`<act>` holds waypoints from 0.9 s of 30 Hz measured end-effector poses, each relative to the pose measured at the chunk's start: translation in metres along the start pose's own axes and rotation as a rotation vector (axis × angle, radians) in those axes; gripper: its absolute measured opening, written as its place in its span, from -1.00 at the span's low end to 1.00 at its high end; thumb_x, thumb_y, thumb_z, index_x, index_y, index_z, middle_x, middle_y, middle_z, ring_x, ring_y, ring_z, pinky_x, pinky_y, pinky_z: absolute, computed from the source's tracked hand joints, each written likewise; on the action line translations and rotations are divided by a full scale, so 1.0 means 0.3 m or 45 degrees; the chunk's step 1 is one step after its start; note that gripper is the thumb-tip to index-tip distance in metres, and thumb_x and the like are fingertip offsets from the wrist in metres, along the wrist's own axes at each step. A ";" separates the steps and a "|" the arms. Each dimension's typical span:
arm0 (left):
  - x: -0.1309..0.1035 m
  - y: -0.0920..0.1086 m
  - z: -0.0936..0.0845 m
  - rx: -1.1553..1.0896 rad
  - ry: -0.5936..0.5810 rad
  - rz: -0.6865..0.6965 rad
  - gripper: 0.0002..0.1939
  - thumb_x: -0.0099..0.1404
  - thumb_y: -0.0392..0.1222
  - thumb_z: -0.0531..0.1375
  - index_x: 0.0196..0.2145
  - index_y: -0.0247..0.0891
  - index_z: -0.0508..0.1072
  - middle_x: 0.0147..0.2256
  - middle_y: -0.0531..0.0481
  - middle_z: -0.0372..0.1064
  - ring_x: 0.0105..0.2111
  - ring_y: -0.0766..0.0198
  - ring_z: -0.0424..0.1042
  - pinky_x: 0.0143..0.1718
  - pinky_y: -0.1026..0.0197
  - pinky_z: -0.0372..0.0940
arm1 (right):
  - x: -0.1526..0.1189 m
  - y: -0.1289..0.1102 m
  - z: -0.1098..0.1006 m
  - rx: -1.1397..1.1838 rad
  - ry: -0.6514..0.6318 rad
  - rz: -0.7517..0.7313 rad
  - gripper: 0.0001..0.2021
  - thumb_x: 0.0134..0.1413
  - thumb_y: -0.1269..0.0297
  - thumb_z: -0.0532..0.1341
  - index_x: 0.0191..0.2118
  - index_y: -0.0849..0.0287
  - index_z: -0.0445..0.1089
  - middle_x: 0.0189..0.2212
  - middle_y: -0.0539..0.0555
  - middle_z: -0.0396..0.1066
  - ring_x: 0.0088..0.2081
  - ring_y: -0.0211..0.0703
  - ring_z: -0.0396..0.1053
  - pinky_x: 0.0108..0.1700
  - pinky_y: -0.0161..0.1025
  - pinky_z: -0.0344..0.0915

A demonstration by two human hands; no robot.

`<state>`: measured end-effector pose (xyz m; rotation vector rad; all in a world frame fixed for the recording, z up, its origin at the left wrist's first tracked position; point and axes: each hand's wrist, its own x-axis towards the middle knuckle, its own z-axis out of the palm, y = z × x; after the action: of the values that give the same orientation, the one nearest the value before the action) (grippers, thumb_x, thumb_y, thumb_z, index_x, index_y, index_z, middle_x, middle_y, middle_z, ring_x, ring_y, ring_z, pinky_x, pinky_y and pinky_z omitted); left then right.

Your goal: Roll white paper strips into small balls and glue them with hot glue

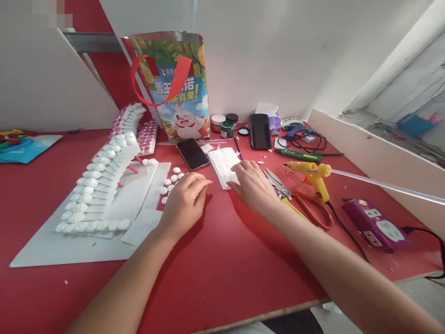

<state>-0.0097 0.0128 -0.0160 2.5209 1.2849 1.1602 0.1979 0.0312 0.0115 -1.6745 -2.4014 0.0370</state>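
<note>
My left hand [186, 199] is over the red table [215, 273], just right of several small white round pieces [167, 182]. Its fingers are curled together, and whatever they may pinch is too small to make out. My right hand [253, 183] reaches to a stack of white paper [223, 162], with spread fingertips at the stack's right edge and nothing gripped. On the left, a curved white model [100, 178] edged with round white pieces stands on a white board [86, 253]. Scissors [278, 182] with orange handles lie right of my right hand.
A yellow glue gun [313, 174] with a long clear stick and a purple power strip [377, 225] lie at the right. Farther back are a phone [193, 154], a black device [260, 131], paint jars [227, 129], a green cutter [301, 155] and a printed bag [181, 93].
</note>
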 end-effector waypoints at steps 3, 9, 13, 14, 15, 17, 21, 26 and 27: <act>-0.001 -0.004 0.002 -0.001 0.030 0.006 -0.79 0.41 -0.39 0.09 -0.16 -0.22 0.50 -0.20 -0.10 0.48 -0.20 0.18 0.51 -0.20 0.14 0.40 | 0.017 0.027 0.048 0.008 0.012 0.009 -0.86 0.31 0.42 0.15 -0.20 0.27 0.47 -0.19 0.26 0.48 -0.10 0.05 0.38 0.01 -0.10 0.30; 0.000 0.005 0.001 0.006 0.049 0.036 -0.80 0.40 -0.40 0.10 -0.18 -0.24 0.52 -0.22 -0.10 0.49 -0.22 0.20 0.52 -0.22 0.17 0.41 | 0.004 0.024 0.054 -0.011 0.042 0.061 -0.79 0.30 0.37 0.10 -0.15 0.29 0.48 -0.14 0.30 0.47 -0.08 0.09 0.36 -0.01 -0.10 0.27; 0.001 0.014 -0.003 0.010 0.062 0.033 -0.79 0.40 -0.41 0.10 -0.17 -0.26 0.52 -0.23 -0.09 0.49 -0.25 0.22 0.51 -0.24 0.20 0.40 | -0.008 -0.014 0.023 -0.033 -0.003 -0.065 -0.76 0.17 0.22 0.26 -0.15 0.29 0.50 -0.15 0.29 0.47 -0.06 0.17 0.36 0.00 -0.05 0.27; 0.001 0.014 -0.004 0.008 0.064 0.030 -0.79 0.40 -0.41 0.10 -0.17 -0.26 0.52 -0.23 -0.09 0.49 -0.24 0.22 0.51 -0.24 0.20 0.40 | -0.005 -0.017 0.021 -0.016 -0.019 -0.098 -0.83 0.16 0.29 0.25 -0.22 0.29 0.51 -0.20 0.28 0.48 -0.08 0.14 0.37 -0.01 -0.07 0.27; 0.000 0.015 -0.004 0.005 0.064 0.028 -0.79 0.40 -0.41 0.10 -0.17 -0.25 0.52 -0.23 -0.09 0.49 -0.24 0.22 0.51 -0.24 0.20 0.40 | 0.000 -0.015 0.023 0.014 -0.025 -0.113 -0.89 0.15 0.38 0.23 -0.30 0.28 0.51 -0.24 0.27 0.48 -0.12 0.10 0.38 -0.03 -0.11 0.26; 0.000 0.014 -0.004 -0.006 0.061 0.019 -0.79 0.40 -0.40 0.10 -0.17 -0.24 0.52 -0.22 -0.08 0.49 -0.26 0.23 0.51 -0.26 0.20 0.39 | 0.016 -0.002 0.033 0.090 -0.002 -0.077 -0.83 0.17 0.47 0.17 -0.39 0.25 0.48 -0.29 0.23 0.47 -0.21 -0.02 0.39 -0.11 -0.18 0.26; 0.000 0.014 -0.006 -0.027 0.076 0.007 -0.80 0.40 -0.40 0.11 -0.17 -0.25 0.53 -0.22 -0.09 0.49 -0.28 0.24 0.50 -0.30 0.23 0.38 | 0.043 0.043 0.057 0.201 0.054 0.069 -0.77 0.29 0.31 0.19 -0.39 0.26 0.47 -0.35 0.13 0.46 -0.36 -0.19 0.37 -0.29 -0.27 0.22; -0.001 0.015 -0.005 -0.002 0.083 0.039 -0.80 0.39 -0.43 0.12 -0.18 -0.28 0.53 -0.24 -0.09 0.50 -0.29 0.25 0.50 -0.29 0.23 0.38 | 0.038 0.068 0.057 0.607 0.022 0.181 -0.81 0.04 0.30 0.44 -0.26 0.25 0.49 -0.24 0.07 0.49 -0.36 -0.28 0.40 -0.26 -0.31 0.28; -0.001 0.014 -0.005 -0.004 0.089 0.045 -0.80 0.38 -0.43 0.12 -0.18 -0.28 0.53 -0.24 -0.09 0.50 -0.28 0.25 0.50 -0.29 0.23 0.38 | 0.035 0.069 0.054 0.634 0.020 0.181 -0.83 0.02 0.33 0.44 -0.29 0.24 0.49 -0.24 0.07 0.49 -0.37 -0.28 0.40 -0.25 -0.30 0.29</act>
<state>-0.0079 0.0094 -0.0136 2.5321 1.2570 1.2675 0.2105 0.0498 -0.0057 -1.5830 -2.0284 0.5886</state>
